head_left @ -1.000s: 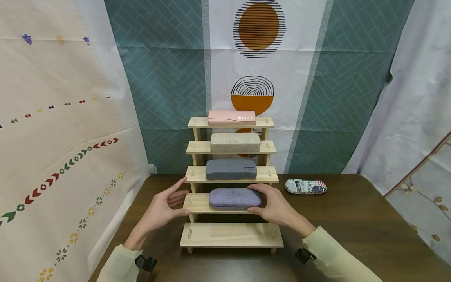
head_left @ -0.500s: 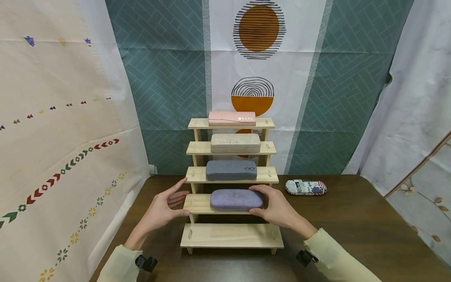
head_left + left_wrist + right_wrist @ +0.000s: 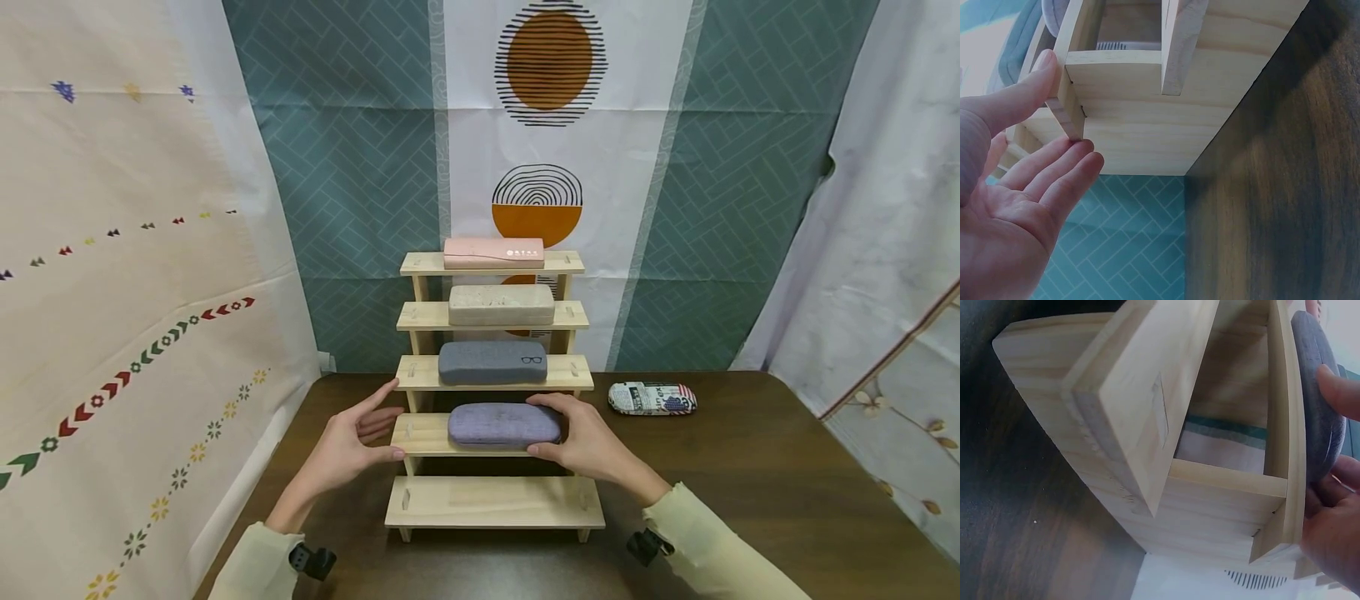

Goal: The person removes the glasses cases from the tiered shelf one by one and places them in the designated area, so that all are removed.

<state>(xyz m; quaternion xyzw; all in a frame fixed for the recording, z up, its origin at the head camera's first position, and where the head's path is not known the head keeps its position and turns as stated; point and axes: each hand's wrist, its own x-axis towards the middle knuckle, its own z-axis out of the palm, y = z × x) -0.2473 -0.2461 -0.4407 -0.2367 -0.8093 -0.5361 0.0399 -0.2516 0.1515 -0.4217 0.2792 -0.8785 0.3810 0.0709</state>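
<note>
A purple fabric glasses case [image 3: 504,424] lies on the second shelf from the bottom of a stepped wooden display stand [image 3: 493,502]. My right hand [image 3: 588,440] holds its right end, thumb in front and fingers behind; in the right wrist view the thumb [image 3: 1340,394] presses on the case. At the left end of the same shelf, my left hand [image 3: 347,439] has its thumb at the front edge and its index finger reaching toward the shelf above. The left wrist view shows its nearly straight fingers [image 3: 1063,187] touching the shelf's end.
Higher steps carry a grey-blue glasses case [image 3: 492,362], a cream case [image 3: 501,305] and a pink case [image 3: 493,252]. A newspaper-print case [image 3: 652,398] lies on the dark wooden table [image 3: 720,500] right of the stand. Patterned cloths hang behind and at both sides.
The purple glasses case has slid slightly to the right along its shelf, with my right hand on it. My left hand has stayed in place.
</note>
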